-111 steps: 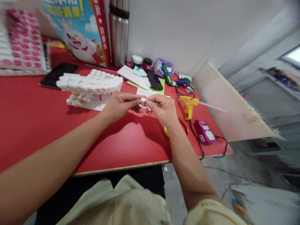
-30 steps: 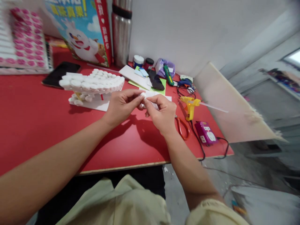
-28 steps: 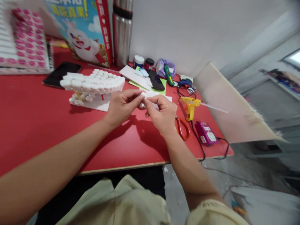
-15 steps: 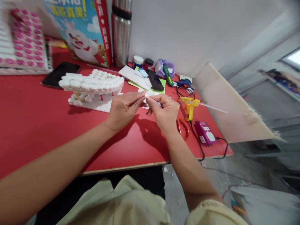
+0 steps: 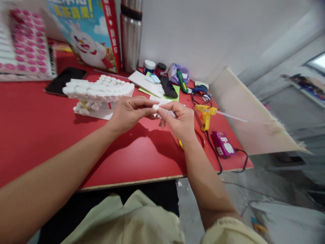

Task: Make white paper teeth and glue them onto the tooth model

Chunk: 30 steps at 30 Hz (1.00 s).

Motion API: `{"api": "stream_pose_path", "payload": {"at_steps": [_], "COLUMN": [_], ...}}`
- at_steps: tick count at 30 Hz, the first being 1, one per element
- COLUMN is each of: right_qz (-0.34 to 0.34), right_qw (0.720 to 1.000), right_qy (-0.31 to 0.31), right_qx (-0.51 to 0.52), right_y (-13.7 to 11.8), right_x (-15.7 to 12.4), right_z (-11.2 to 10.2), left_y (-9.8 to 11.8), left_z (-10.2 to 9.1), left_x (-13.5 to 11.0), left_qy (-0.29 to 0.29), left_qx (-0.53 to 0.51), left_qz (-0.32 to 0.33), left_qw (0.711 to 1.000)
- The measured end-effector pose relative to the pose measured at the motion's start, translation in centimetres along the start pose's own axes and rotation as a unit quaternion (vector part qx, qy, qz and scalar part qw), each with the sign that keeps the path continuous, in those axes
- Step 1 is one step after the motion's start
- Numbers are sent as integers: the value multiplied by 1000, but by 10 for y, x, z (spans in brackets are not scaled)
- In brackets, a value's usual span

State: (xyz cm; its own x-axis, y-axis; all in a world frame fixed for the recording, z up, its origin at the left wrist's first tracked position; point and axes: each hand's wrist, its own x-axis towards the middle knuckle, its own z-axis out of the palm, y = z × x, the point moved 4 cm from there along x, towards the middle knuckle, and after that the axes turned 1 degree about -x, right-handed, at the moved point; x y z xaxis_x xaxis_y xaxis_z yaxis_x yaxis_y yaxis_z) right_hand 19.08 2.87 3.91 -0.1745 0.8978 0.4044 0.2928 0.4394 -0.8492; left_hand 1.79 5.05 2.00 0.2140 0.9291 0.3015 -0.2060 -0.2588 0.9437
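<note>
Between my two hands is a small white round piece, like a rolled disc, with a pale strip-like part running from it toward the right. My left hand pinches its left side between thumb and fingertips. On the other side, my right hand grips it with thumb and forefinger, the other fingers curled beneath. Left of the hands stands a white model with a roof of many round white pieces, propped on thin red and yellowish posts. Scissors with orange and yellow handles lie partly hidden under my right wrist.
A yellow hot glue gun and a purple power socket box with cables are at the right. Behind lie papers, a green cutter, paint jars, a steel flask and a phone.
My left hand has shifted slightly left and down. The white piece has turned and shows more of its round face. A yellow scissor handle has come into sight by my right wrist.
</note>
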Motion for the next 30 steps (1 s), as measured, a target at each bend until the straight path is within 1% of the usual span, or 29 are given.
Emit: {"api": "stream_pose_path", "payload": {"at_steps": [3,8,10,12,13,14,15,17,19,20,22,26,30], "right_qz": [-9,-46,-31,21,62,110,161,258,320,331,325,300,298], "right_qw": [1000,992,993,999,998,991,978,939,899,885,876,883,894], "right_qy": [7,21,19,-2,-14,-28,-44,-81,-124,-138,-141,-110,-111], "right_qx": [-19,-113,-115,-44,11,70,125,212,272,295,327,345,316], "right_y": [-1,-5,-4,0,4,8,12,22,28,30,30,23,18], "right_x": [-1,-4,-3,1,3,5,7,9,9,8,8,6,3], "right_z": [1,4,4,4,4,4,5,8,12,14,15,13,13], "left_y": [-2,-5,-5,-5,-4,-4,-3,-3,-3,-3,-4,-6,-7], "left_z": [2,7,7,5,4,1,-1,-5,-8,-8,-6,-4,-5], "left_x": [-1,-5,-4,-2,-1,1,2,4,5,6,6,6,6], "left_qy": [-3,30,31,23,19,16,14,16,16,12,-1,-15,3], "left_qx": [7,39,43,50,56,63,70,81,95,103,117,129,113], "left_qz": [4,27,33,35,37,42,48,60,75,82,90,78,65], "left_qw": [1000,998,998,998,998,997,996,995,992,991,989,988,991]}}
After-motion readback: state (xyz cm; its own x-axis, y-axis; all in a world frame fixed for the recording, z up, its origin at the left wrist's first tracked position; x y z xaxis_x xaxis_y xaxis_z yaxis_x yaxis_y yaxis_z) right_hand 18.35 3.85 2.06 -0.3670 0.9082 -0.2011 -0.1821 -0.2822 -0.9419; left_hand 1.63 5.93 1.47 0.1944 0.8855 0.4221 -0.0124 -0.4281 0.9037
